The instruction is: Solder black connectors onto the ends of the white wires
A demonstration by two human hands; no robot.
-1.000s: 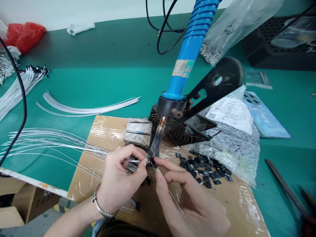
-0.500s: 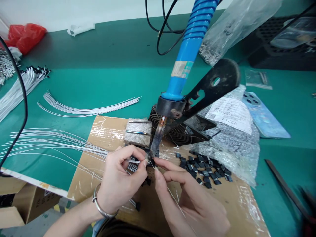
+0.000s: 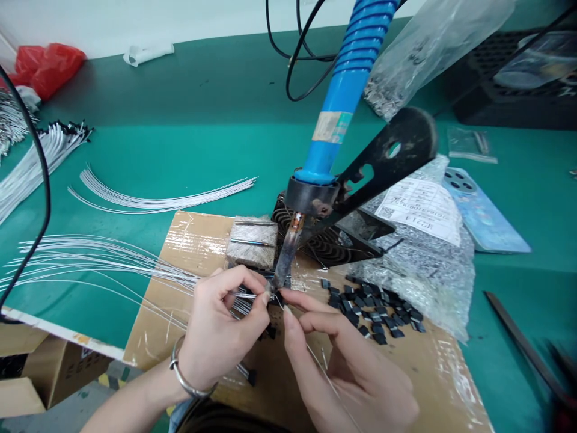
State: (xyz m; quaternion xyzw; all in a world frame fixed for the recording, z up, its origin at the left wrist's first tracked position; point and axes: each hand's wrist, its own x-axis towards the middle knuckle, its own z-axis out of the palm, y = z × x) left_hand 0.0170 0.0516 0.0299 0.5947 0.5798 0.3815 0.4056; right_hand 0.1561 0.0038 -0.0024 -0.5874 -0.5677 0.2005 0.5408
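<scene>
Head view: barely any shift in the grip, left hand [image 3: 220,331] pinched fully shut on a white wire [image 3: 250,295] just below the soldering iron's tip [image 3: 282,278], right hand [image 3: 347,367] pinched on a thin wire [image 3: 321,374] just beside it, both above the taped cardboard [image 3: 180,255].

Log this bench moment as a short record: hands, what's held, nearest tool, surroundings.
left hand: pinches thin white wires, which fan out to the left
right hand: pinches a single thin wire, fingertips close to the left hand's
nearest tool: soldering iron, blue handle, tip just above the hands, held in a black stand
parts: loose black components on cardboard
rest: bubble-wrap bag, fan grille, white wire bundle on green bench mat
</scene>
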